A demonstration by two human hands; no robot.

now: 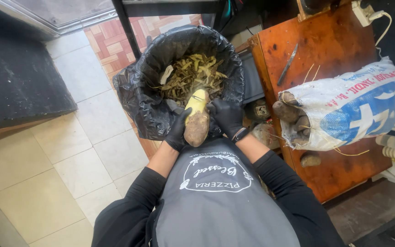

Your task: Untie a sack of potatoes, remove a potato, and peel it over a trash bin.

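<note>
Gloved hands (pixel 204 123) around half-peeled potato (pixel 196 120)

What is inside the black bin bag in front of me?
The black bin bag holds a heap of yellow-brown peelings and a pale scrap. The half-peeled potato covers the near part; anything beneath the heap is hidden.

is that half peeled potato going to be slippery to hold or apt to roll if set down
The half-peeled brown potato probably turns slick where its yellow flesh is bared. Its oblong, rounded shape would likely roll. The black-gloved left hand grips the rough unpeeled end, likely the surer hold.
</note>
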